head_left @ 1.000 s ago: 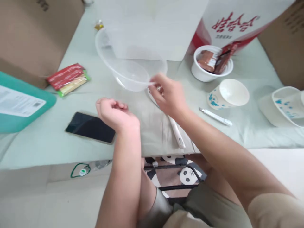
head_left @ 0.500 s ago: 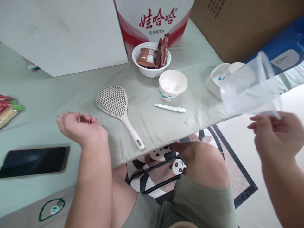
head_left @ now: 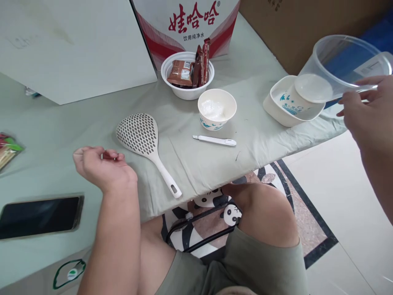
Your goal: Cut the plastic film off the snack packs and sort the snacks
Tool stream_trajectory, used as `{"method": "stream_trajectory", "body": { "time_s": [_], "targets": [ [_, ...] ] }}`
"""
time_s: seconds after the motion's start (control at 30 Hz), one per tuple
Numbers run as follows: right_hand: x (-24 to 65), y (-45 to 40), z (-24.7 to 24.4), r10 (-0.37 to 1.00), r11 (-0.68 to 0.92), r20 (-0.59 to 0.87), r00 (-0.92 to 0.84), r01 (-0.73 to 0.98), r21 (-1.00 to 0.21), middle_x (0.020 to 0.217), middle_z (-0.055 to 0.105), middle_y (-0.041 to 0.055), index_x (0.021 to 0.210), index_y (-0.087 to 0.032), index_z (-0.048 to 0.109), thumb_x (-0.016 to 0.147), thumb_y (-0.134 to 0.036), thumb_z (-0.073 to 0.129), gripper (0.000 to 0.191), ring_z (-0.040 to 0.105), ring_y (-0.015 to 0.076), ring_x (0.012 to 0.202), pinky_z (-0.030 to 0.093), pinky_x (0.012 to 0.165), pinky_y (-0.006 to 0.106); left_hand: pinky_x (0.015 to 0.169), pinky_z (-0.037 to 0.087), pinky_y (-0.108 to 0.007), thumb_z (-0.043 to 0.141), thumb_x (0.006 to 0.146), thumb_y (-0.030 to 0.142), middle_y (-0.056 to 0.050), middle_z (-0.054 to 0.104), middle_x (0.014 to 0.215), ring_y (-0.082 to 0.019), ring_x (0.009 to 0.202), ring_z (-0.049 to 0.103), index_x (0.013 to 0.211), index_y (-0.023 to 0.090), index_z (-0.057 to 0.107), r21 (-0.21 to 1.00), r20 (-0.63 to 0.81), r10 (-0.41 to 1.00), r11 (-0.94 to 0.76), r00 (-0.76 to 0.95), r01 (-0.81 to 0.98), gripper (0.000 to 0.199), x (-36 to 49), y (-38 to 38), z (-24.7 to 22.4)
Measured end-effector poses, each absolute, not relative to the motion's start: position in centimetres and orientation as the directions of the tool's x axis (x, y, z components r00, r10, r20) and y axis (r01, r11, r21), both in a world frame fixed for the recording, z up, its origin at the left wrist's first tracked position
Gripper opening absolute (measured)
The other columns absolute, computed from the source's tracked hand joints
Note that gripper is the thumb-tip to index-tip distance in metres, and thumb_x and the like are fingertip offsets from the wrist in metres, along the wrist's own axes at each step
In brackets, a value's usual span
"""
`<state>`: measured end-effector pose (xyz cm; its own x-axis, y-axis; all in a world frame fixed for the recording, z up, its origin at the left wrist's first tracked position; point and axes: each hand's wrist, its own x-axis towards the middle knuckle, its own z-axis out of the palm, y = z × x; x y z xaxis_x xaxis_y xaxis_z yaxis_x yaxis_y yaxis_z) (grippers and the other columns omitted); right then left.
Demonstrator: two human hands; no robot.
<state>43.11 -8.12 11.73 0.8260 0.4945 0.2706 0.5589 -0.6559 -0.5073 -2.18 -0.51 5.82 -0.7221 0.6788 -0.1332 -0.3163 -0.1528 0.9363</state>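
At the far right, my right hand (head_left: 368, 110) is closed on the rim of a clear plastic tub (head_left: 334, 53), which is tilted over a white bowl (head_left: 282, 116). A paper cup (head_left: 294, 100) with blue print lies tipped in that bowl, partly behind the tub. My left hand (head_left: 104, 166) is turned palm up with its fingers curled in, and I see nothing in it. Beside it lies a beige slotted skimmer (head_left: 139, 133). Farther right are a small white utility knife (head_left: 215, 140) and a paper cup (head_left: 217, 116) with crumpled clear plastic inside.
A white bowl of wrapped snacks (head_left: 187, 76) sits before a red-and-white carton (head_left: 196, 24). A white box (head_left: 76, 49) stands at the back left and a brown carton (head_left: 276, 37) at the back right. A phone (head_left: 41, 217) and a colourful packet (head_left: 9, 149) lie on the left.
My right hand has moved up and right with the clear tub, showing more of the white bowl and its cup. My left hand keeps its pose. The view has shifted slightly.
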Motion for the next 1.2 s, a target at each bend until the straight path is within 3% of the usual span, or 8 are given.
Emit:
{"method": "stream_trajectory", "body": {
  "time_s": [0.3, 0.43, 0.53, 0.67, 0.77, 0.87, 0.97, 1.2],
  "targets": [
    [41.2, -10.7, 11.8, 0.511, -0.596, 0.336, 0.791, 0.608, -0.525, 0.101, 0.079, 0.0213, 0.149, -0.017, 0.054, 0.083, -0.011, 0.064, 0.067, 0.075, 0.0222, 0.075, 0.046, 0.055, 0.036, 0.051, 0.018, -0.024, 0.041, 0.039, 0.012, 0.006, 0.039, 0.068, -0.007, 0.051, 0.035, 0.069, 0.02, 0.038, 0.923, -0.142, 0.682, -0.171, -0.717, -0.346, 0.031, -3.1, -0.6, 5.7],
    [39.1, -13.0, 10.5, 0.506, -0.482, 0.406, 0.761, 0.64, -0.599, 0.084, 0.074, 0.0113, 0.138, -0.024, 0.059, 0.076, -0.009, 0.064, 0.064, 0.058, 0.013, 0.055, 0.039, 0.046, 0.034, 0.052, 0.02, -0.024, 0.046, 0.044, 0.009, 0.006, 0.039, 0.067, -0.007, 0.051, 0.036, 0.071, 0.02, 0.038, 0.92, -0.148, 0.699, -0.163, -0.7, -0.357, 0.03, -3.8, -0.9, 5.5],
    [34.8, -14.1, 8.0, 0.657, -0.311, 0.353, 0.666, 0.666, -0.678, 0.063, 0.059, -0.0011, 0.12, -0.027, 0.058, 0.071, -0.01, 0.065, 0.052, 0.052, 0.013, 0.048, 0.038, 0.045, 0.032, 0.052, 0.021, -0.024, 0.048, 0.049, 0.007, 0.006, 0.038, 0.067, -0.006, 0.05, 0.036, 0.071, 0.02, 0.038, 0.917, -0.15, 0.7, -0.165, -0.698, -0.363, 0.027, -4.4, -1.1, 5.5],
    [24.8, -13.4, 4.6, 0.966, -0.054, 0.119, 0.23, 0.631, -0.774, 0.071, 0.063, 0.0001, 0.11, -0.025, 0.054, 0.085, -0.028, 0.058, 0.025, 0.059, 0.0161, 0.056, 0.049, 0.055, 0.032, 0.051, 0.02, -0.024, 0.047, 0.056, 0.003, 0.006, 0.039, 0.064, -0.007, 0.05, 0.039, 0.071, 0.021, 0.039, 0.898, -0.163, 0.694, -0.189, -0.702, -0.396, 0.024, -5.2, -1.4, 5.5],
    [16.6, -11.9, 3.7, 0.996, 0.006, -0.062, -0.056, 0.784, -0.621, 0.083, 0.07, 0.0046, 0.108, -0.022, 0.062, 0.091, -0.032, 0.053, 0.022, 0.064, 0.0177, 0.065, 0.048, 0.062, 0.032, 0.05, 0.021, -0.025, 0.047, 0.065, 0.003, 0.007, 0.035, 0.063, -0.007, 0.048, 0.038, 0.071, 0.022, 0.036, 0.887, -0.193, 0.658, -0.2, -0.728, -0.416, 0.023, -6.5, -1.6, 5.1],
    [10.8, -10.6, 4.0, 0.979, 0.065, -0.151, -0.137, 0.912, -0.404, 0.112, 0.071, 0.0116, 0.12, -0.022, 0.064, 0.096, -0.038, 0.051, 0.032, 0.068, 0.0243, 0.081, 0.04, 0.06, 0.032, 0.05, 0.025, -0.024, 0.048, 0.072, 0.004, 0.007, 0.034, 0.062, -0.008, 0.048, 0.039, 0.073, 0.023, 0.035, 0.874, -0.235, 0.633, -0.194, -0.737, -0.446, 0.023, -8.3, -1.9, 4.7],
    [7.8, -9.6, 4.2, 0.964, 0.134, -0.187, -0.188, 0.954, -0.267, 0.12, 0.068, 0.0152, 0.127, -0.021, 0.062, 0.097, -0.038, 0.048, 0.037, 0.068, 0.0289, 0.088, 0.034, 0.057, 0.032, 0.05, 0.028, -0.025, 0.048, 0.078, 0.006, 0.007, 0.034, 0.063, -0.009, 0.048, 0.039, 0.076, 0.024, 0.034, 0.868, -0.259, 0.627, -0.182, -0.734, -0.461, 0.023, -10.2, -2.4, 4.7],
    [4.3, -6.6, 4.3, 0.957, 0.067, -0.259, -0.129, 0.969, -0.236, 0.121, 0.071, 0.0179, 0.142, -0.012, 0.054, 0.087, -0.027, 0.053, 0.056, 0.069, 0.0325, 0.1, 0.046, 0.074, 0.038, 0.049, 0.028, -0.021, 0.046, 0.084, 0.004, 0.007, 0.033, 0.067, -0.005, 0.049, 0.037, 0.078, 0.023, 0.034, 0.767, -0.367, 0.606, -0.233, -0.706, -0.598, 0.023, -14.0, -3.5, 6.0]
  ]
}}
